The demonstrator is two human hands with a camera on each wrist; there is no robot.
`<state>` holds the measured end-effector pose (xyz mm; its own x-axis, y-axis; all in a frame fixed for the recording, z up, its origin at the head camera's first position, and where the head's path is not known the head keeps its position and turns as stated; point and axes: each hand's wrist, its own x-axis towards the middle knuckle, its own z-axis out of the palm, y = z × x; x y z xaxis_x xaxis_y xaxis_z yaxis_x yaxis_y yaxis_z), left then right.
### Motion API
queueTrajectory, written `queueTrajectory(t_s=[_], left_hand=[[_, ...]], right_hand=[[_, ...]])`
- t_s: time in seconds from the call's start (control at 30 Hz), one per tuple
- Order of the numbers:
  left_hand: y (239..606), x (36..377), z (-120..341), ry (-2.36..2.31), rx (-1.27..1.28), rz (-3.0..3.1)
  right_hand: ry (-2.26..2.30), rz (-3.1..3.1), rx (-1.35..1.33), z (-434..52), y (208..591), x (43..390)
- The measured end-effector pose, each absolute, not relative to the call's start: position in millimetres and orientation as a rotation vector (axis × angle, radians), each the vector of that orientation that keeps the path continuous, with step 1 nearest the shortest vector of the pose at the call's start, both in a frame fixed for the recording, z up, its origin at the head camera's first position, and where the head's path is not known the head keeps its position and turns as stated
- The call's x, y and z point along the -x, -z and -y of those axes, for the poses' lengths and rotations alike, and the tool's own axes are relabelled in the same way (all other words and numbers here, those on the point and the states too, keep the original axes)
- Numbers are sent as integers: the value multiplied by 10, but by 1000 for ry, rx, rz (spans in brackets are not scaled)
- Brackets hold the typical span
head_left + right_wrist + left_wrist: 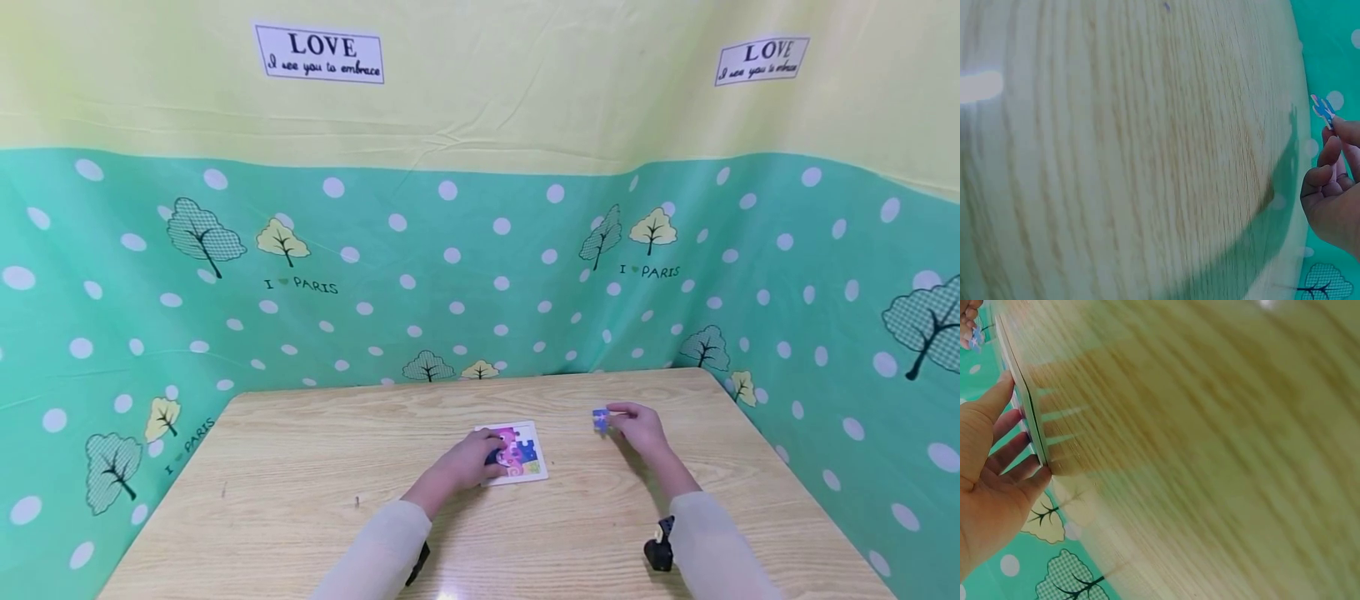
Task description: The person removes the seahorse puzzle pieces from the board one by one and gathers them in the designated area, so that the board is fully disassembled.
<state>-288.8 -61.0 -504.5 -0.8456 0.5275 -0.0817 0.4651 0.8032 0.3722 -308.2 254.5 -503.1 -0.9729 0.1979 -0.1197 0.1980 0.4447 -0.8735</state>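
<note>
Left hand: the left hand rests on the puzzle board, fingers straight and spread, pressing its left part flat to the bench; nothing is pinched.
Right hand: the right hand pinches a blue puzzle piece between thumb and fingertips; the grip is closed on the piece.
Piece location: held just above the bench, right of the board and apart from it, nearer the far edge than the near edge.
Board contents: the board is a shallow tray holding several coloured pieces, pink and blue among them; which slots are vacant cannot be told.
Risk, drop: the piece is small and held by its edge only; a loosened pinch would probably let it fall to the bench.
Risk, shift: the board may slide if the left hand lifts.
Surround: a green dotted cloth walls the bench.
</note>
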Motion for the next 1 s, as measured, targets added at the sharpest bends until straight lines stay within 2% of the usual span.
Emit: queueTrajectory(t_s=[1.0], left_hand=[[5032, 2875, 609, -510, -810, -2815]], right_hand=[[1588, -2666, -436, -2769, 5078, 3052]])
